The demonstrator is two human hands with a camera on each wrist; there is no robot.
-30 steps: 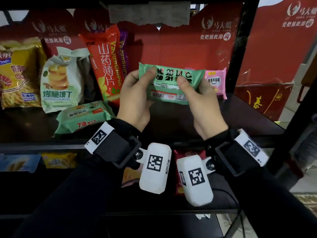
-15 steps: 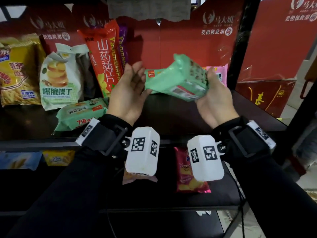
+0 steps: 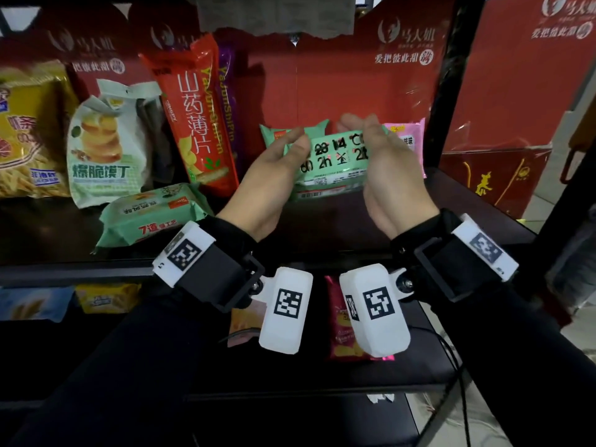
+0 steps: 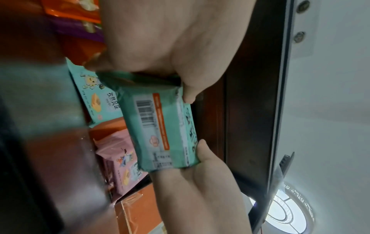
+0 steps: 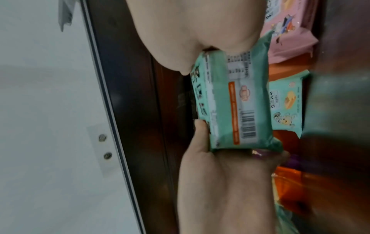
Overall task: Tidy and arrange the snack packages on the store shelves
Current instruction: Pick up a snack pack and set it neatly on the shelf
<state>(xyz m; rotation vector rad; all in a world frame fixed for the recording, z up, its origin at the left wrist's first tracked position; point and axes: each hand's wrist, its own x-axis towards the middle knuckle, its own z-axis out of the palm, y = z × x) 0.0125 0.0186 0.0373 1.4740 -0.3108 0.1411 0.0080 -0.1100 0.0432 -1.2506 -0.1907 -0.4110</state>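
Both hands hold a mint-green snack pack (image 3: 335,162) above the upper shelf (image 3: 322,233), its black-printed face towards me. My left hand (image 3: 290,146) pinches its left end and my right hand (image 3: 371,137) pinches its right end. The left wrist view shows the pack's barcode side (image 4: 160,129), and so does the right wrist view (image 5: 236,102). Behind the pack stand another green pack (image 3: 277,133) and a pink pack (image 3: 406,140) against the red back panel.
On the shelf's left are a flat green pack (image 3: 151,214), a tall red bag (image 3: 196,114), a purple bag (image 3: 227,91), a white-green bag (image 3: 103,143) and a yellow bag (image 3: 25,130). A black post (image 3: 451,75) bounds the right. The lower shelf holds a red chip bag (image 3: 342,324).
Half a second ago the right hand alone held the pack, tilted end-on, with the left hand open beside it. Now the left hand grips it again and the printed face is turned towards me.
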